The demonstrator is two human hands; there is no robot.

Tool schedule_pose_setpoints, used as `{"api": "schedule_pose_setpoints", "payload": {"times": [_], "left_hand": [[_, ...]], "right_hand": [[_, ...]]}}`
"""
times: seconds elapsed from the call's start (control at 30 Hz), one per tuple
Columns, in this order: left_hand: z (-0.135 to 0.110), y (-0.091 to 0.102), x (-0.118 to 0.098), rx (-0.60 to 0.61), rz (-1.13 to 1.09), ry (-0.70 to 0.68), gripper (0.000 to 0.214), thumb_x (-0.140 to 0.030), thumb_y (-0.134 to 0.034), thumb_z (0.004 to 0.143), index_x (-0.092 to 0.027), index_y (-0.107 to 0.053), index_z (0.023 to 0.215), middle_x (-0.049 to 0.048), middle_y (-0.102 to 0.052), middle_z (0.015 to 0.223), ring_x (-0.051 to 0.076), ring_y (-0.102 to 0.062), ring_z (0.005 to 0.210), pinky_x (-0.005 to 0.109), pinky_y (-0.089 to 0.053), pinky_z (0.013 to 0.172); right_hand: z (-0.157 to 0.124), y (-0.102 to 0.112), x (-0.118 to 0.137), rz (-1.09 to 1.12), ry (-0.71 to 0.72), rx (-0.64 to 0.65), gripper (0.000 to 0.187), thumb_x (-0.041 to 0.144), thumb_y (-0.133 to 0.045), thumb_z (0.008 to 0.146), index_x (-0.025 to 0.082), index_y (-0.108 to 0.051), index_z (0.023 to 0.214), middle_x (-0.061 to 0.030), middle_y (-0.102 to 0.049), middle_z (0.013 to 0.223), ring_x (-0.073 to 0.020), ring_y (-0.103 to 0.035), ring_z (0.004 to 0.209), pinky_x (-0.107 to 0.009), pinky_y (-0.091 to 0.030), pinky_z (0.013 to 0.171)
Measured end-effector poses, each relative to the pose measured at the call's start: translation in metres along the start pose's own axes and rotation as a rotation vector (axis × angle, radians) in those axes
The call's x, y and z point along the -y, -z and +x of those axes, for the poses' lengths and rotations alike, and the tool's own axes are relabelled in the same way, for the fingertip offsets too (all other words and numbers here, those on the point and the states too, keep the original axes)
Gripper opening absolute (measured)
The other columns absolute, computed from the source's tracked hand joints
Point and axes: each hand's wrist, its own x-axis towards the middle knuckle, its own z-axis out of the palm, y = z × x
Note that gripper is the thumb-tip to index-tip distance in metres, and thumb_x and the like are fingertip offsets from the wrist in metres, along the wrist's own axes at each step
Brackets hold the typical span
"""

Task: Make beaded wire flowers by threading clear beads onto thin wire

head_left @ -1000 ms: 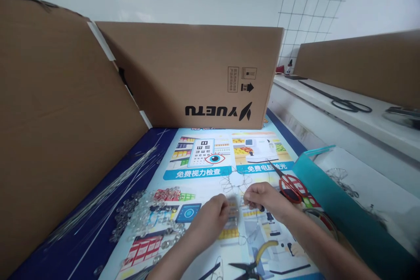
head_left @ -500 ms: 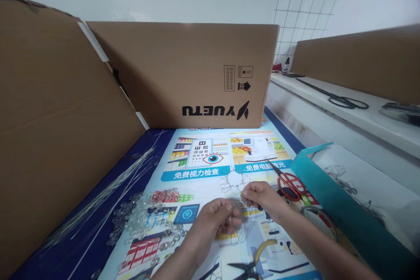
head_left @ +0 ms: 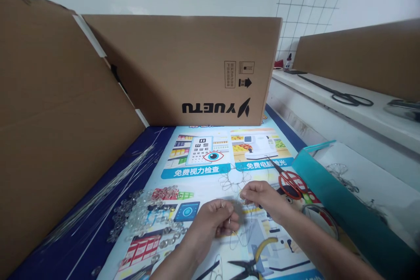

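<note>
My left hand (head_left: 215, 221) is closed, with a thin wire pinched between thumb and fingers; a small loop of it shows above the thumb. My right hand (head_left: 262, 197), also closed, pinches thin wire at its fingertips, a short gap to the right of the left hand. Fine wire strands hang below both hands over the printed sheet. Just beyond them lies a flower-like shape of bent wire loops (head_left: 226, 180). Pliers with yellow handles (head_left: 247, 267) rest close to me. Red-handled scissors (head_left: 292, 184) lie beyond my right forearm.
Clear beads (head_left: 141, 216) are heaped to the left, beside a bundle of long wires (head_left: 108, 199). A teal box (head_left: 331, 197) with wire pieces inside stands at the right. Cardboard panels (head_left: 164, 70) wall the back and left. Black scissors (head_left: 351, 98) lie on a white ledge.
My left hand has drawn slightly left and is less blurred, so the gap between the hands is wider. The right hand has barely moved. The camera view has shifted slightly.
</note>
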Motion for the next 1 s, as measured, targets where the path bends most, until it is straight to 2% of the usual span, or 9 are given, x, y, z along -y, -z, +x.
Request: {"api": "schedule_pose_setpoints", "payload": {"times": [0.13, 0.27, 0.43, 0.6, 0.67, 0.8, 1.0], "left_hand": [[0.000, -0.001, -0.002, -0.001, 0.022, 0.003, 0.031, -0.043, -0.069, 0.074, -0.013, -0.059, 0.075, 0.0065, -0.067, 0.070, 0.014, -0.062, 0.061, 0.021, -0.040, 0.054], [0.003, 0.000, -0.003, 0.030, 0.031, -0.003, 0.032, -0.044, -0.068, 0.076, -0.013, -0.059, 0.073, 0.0061, -0.066, 0.068, 0.014, -0.061, 0.060, 0.021, -0.041, 0.055], [0.003, 0.000, -0.002, 0.035, 0.035, -0.012, 0.031, -0.042, -0.067, 0.077, -0.012, -0.058, 0.076, 0.0073, -0.066, 0.072, 0.013, -0.061, 0.060, 0.023, -0.042, 0.057], [0.001, -0.003, 0.000, 0.019, 0.052, -0.026, 0.032, -0.042, -0.068, 0.076, -0.013, -0.056, 0.075, 0.0080, -0.066, 0.073, 0.015, -0.063, 0.061, 0.023, -0.042, 0.056], [0.001, -0.003, 0.001, 0.025, 0.063, -0.028, 0.033, -0.042, -0.069, 0.075, -0.012, -0.056, 0.074, 0.0082, -0.066, 0.072, 0.015, -0.063, 0.060, 0.023, -0.042, 0.054], [0.003, -0.004, 0.002, 0.022, 0.080, -0.042, 0.034, -0.044, -0.069, 0.074, -0.013, -0.055, 0.075, 0.0083, -0.065, 0.072, 0.015, -0.062, 0.059, 0.022, -0.041, 0.053], [0.004, -0.006, 0.001, 0.013, 0.101, -0.051, 0.036, -0.046, -0.070, 0.071, -0.014, -0.053, 0.073, 0.0070, -0.065, 0.068, 0.015, -0.062, 0.057, 0.022, -0.041, 0.052]], "right_hand": [[-0.002, 0.002, 0.005, -0.138, 0.097, -0.037, 0.028, 0.043, -0.053, 0.081, 0.017, -0.060, 0.076, -0.0024, -0.061, 0.073, -0.0152, -0.055, 0.069, -0.026, -0.040, 0.059], [-0.008, 0.000, 0.015, -0.363, 0.281, -0.084, 0.019, 0.033, -0.051, 0.085, 0.019, -0.060, 0.076, -0.0027, -0.060, 0.078, -0.0174, -0.053, 0.077, -0.030, -0.040, 0.071], [-0.024, -0.008, 0.034, -0.616, 0.470, -0.031, 0.020, 0.023, -0.048, 0.087, 0.019, -0.060, 0.071, -0.0044, -0.057, 0.077, -0.0208, -0.048, 0.085, -0.039, -0.034, 0.084], [-0.032, -0.005, 0.043, -0.706, 0.639, -0.147, 0.015, 0.021, -0.048, 0.090, 0.019, -0.061, 0.083, -0.0054, -0.057, 0.091, -0.0187, -0.048, 0.092, -0.032, -0.039, 0.080], [-0.031, -0.003, 0.043, -0.814, 0.658, -0.156, 0.015, 0.020, -0.048, 0.090, 0.019, -0.060, 0.083, -0.0042, -0.057, 0.086, -0.0175, -0.049, 0.087, -0.031, -0.040, 0.077], [-0.031, -0.005, 0.040, -1.107, 0.662, -0.141, 0.016, 0.012, -0.049, 0.087, 0.018, -0.059, 0.076, -0.0052, -0.056, 0.081, -0.0194, -0.047, 0.083, -0.034, -0.036, 0.075], [-0.033, -0.013, 0.040, -1.329, 0.755, -0.051, 0.007, 0.012, -0.053, 0.086, 0.017, -0.058, 0.084, -0.0061, -0.057, 0.086, -0.0205, -0.045, 0.088, -0.035, -0.035, 0.075]]}}
